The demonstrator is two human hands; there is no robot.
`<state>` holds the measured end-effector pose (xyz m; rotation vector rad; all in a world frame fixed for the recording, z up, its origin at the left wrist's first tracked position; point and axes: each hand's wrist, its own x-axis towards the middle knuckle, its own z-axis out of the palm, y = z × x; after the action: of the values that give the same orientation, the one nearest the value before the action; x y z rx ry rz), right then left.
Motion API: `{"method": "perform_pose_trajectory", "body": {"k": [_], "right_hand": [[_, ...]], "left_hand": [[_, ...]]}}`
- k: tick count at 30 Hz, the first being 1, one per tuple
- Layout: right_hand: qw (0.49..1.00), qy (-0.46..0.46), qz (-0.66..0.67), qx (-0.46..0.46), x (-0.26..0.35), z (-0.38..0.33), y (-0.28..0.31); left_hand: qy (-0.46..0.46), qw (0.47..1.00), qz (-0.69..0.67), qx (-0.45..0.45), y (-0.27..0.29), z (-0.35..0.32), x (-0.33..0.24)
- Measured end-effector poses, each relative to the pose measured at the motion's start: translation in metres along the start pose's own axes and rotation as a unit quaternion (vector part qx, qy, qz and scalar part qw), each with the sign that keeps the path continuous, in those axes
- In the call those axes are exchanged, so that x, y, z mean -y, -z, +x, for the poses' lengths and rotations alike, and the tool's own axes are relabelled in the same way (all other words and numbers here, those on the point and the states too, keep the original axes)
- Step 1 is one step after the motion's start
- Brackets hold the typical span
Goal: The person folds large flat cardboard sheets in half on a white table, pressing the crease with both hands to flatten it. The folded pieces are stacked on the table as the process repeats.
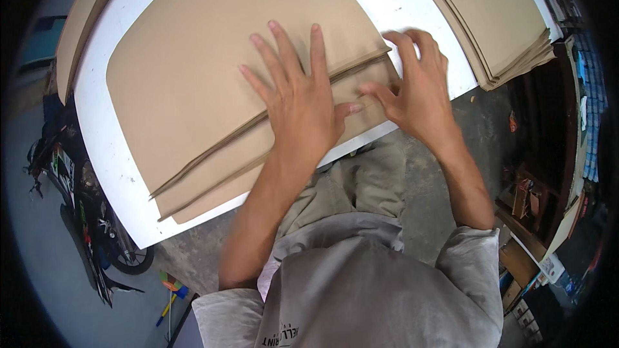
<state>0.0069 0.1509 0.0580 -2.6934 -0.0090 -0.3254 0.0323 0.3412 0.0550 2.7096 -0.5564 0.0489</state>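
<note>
A wide pile of brown kraft paper sheets lies in front of me, its near edges stepped in several layers. My left hand rests on the pile with its fingers spread and its thumb pointing right, over the lower layers. At the pile's right edge is my right hand. Its fingers curve down beside the corner of the upper sheets, and its thumb is apart from them over the lower layers. I see nothing gripped between them. The right fingertips are partly blurred.
The pile lies on a white table. Another stack of brown paper is at the far right, and more brown sheets stand at the left edge. A bicycle-like vehicle is on the floor at left. Cluttered shelves stand at right.
</note>
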Motion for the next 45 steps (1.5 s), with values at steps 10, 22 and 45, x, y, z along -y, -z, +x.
{"method": "perform_pose_trajectory", "body": {"k": [10,22,45], "right_hand": [[0.989,0.082,-0.045,-0.110,-0.002,0.026,-0.081],[0.988,0.127,-0.053,-0.075,0.061,0.015,-0.096],[0.930,0.351,0.029,0.102,0.061,-0.008,-0.054]], "left_hand": [[-0.038,0.993,0.073,-0.088,-0.011,-0.032,0.042],[-0.058,0.978,0.091,-0.176,-0.036,-0.042,0.079],[-0.050,0.993,0.077,-0.067,0.100,-0.199,0.258]]}}
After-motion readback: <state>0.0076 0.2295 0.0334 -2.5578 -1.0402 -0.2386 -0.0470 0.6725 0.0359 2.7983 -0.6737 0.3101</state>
